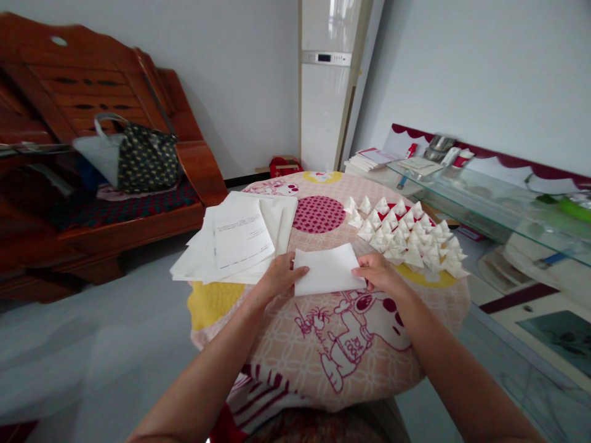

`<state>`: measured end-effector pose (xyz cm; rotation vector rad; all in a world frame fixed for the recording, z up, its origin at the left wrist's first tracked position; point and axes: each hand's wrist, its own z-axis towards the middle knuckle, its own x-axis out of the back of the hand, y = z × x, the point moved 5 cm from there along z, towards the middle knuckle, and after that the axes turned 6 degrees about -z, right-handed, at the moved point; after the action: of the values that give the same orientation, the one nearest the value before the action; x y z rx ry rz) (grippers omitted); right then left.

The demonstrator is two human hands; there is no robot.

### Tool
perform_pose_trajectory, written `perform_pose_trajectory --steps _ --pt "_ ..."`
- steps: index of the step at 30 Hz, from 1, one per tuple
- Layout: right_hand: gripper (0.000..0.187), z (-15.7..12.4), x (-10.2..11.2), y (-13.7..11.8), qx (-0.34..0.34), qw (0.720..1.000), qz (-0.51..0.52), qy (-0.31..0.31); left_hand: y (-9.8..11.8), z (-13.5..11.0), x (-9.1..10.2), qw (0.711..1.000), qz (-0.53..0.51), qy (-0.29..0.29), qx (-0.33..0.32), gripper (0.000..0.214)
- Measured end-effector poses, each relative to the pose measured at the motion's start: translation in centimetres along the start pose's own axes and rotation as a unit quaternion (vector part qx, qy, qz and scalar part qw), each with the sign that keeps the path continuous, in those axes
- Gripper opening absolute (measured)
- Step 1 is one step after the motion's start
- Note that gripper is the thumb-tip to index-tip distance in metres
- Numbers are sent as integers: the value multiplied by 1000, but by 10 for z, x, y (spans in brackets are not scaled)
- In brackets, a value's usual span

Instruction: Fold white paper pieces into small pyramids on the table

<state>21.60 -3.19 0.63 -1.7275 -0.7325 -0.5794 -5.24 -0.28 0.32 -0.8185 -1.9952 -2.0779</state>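
A folded sheet of white paper (329, 269) is held level just above the patterned tablecloth. My left hand (282, 275) pinches its left edge, thumb on top. On the right edge, my right hand (376, 272) grips it in the same way, with the fingers partly hidden beneath. To the left lies a loose stack of white sheets (240, 237), the top one printed with a few lines of text. Many small folded paper pieces (406, 234) with pointed tips stand in rows to the right, beyond my right hand.
The round table's cloth (286, 344) carries cartoon dog drawings. A wooden bench (157, 209) with a dark patterned bag (146, 159) stands at the left. A glass-topped cabinet (484, 197) runs along the right wall. A tall white air conditioner (325, 111) is at the back.
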Motion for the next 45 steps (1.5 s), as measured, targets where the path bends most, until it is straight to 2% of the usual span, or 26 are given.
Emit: perform_pose_trajectory --steps 2,4,7,9,11,14,16,18,33,45 --pt "13 3 -2 1 -8 999 16 27 5 -3 3 997 41 58 -16 58" --pt "28 5 -4 3 12 997 43 65 8 -6 2 994 72 76 -18 75" --pt "62 4 -4 6 64 989 54 122 8 -8 -2 988 133 77 -9 81" --pt "69 4 -5 6 86 986 35 138 8 -11 -5 980 181 82 -3 78" --pt "58 4 -8 7 92 986 9 139 9 -13 -7 973 215 84 1 71" --pt "40 5 -11 7 94 985 -28 139 12 -17 -8 970 232 71 10 49" --pt "36 5 -12 6 99 983 -49 144 13 -18 -9 971 233 57 15 34" --pt "34 4 -13 6 104 981 -66 153 13 -19 -9 970 237 47 21 28" --pt "31 1 -14 7 116 971 -93 185 10 -21 -11 971 234 44 34 37" --pt "28 1 -14 5 108 973 -93 183 11 -22 -14 963 266 45 14 29"
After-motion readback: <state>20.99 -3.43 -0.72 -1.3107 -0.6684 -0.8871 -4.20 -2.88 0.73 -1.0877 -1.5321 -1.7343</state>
